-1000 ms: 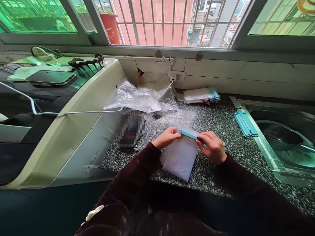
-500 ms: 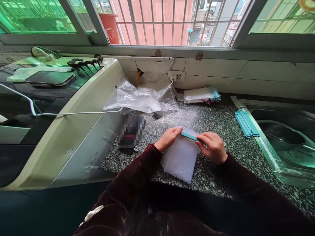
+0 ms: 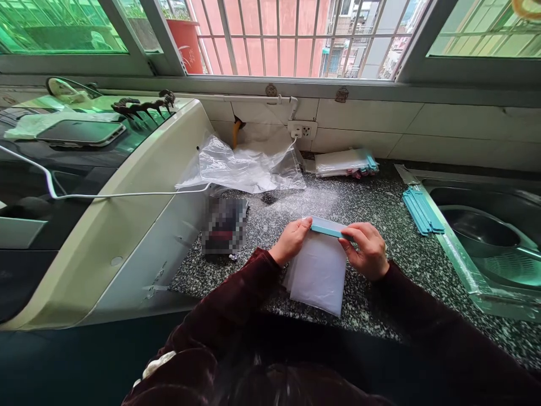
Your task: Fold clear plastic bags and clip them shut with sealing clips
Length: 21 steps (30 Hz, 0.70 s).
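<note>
A light-blue sealing strip (image 3: pixel 326 230) lies across the upper end of a translucent plastic bag (image 3: pixel 319 276), with a short bit of plastic showing beyond it. My left hand (image 3: pixel 292 239) is closed on the strip's left end and the bag's edge, thumb on top. At the other end, my right hand (image 3: pixel 366 248) pinches the strip between thumb and fingers. The bag hangs toward me over the speckled counter, and more plastic sheets or bags show behind its left edge. How far the strip is fitted on the bag I cannot tell.
Several blue strips (image 3: pixel 422 211) lie beside the sink (image 3: pixel 460 270). A stack of plastic bags (image 3: pixel 344 163) rests near the wall. Behind my left hand are a crumpled clear bag (image 3: pixel 253 166) and a blurred dark object (image 3: pixel 225 226). A large pale appliance (image 3: pixel 139 192) stands left.
The bag's lower end has swung right. My right hand's fingertips have shifted slightly right along the strip, and the strip lies more level. Both hands keep their grip.
</note>
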Each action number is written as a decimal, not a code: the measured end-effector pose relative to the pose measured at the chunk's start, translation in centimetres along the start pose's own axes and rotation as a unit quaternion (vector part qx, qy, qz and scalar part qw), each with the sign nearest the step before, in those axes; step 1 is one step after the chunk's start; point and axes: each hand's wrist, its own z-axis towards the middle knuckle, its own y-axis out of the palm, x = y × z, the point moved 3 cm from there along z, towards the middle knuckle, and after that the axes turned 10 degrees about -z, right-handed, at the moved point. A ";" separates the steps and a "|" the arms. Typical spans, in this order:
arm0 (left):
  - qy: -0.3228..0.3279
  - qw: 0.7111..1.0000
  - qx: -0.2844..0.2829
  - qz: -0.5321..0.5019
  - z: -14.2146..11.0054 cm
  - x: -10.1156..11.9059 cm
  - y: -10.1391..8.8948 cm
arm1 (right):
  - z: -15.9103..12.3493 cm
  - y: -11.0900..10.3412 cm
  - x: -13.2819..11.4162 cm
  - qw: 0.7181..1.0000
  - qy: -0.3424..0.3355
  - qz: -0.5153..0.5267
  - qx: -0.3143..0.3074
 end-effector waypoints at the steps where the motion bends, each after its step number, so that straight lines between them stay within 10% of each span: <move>1: 0.000 1.000 0.002 -0.008 0.0 -0.1 0.1 | 0.0 0.0 0.0 1.000 0.002 0.001 -0.001; 21: 0.006 0.996 0.017 -0.089 -0.6 -0.6 0.5 | 0.7 -1.2 -0.3 1.000 -0.006 0.007 0.005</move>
